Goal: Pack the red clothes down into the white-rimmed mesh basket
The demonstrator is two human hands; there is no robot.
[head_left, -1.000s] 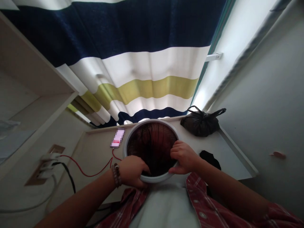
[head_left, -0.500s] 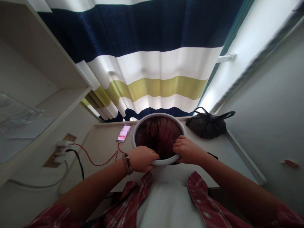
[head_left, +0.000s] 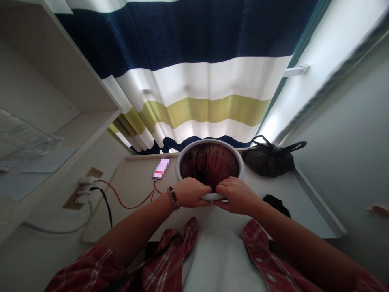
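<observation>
2 hands grip the near rim of a round white basin (head_left: 240, 162) on a pale desk (head_left: 133, 198) — left hand (head_left: 191, 192) and right hand (head_left: 235, 195) curled closed, fingertips hidden inside. Its dark reddish contents are hard to identify — a black bag (head_left: 269, 160) sits beside it.

One white-rimmed round basin (head_left: 240, 162) at 12 o'clock of the two hands, one black plastic bag (head_left: 269, 160) at 2 o'clock, one phone (head_left: 161, 168) at 10 o'clock, one red cable (head_left: 127, 200), one striped curtain (head_left: 197, 81), one beaded bracelet (head_left: 172, 197)
</observation>
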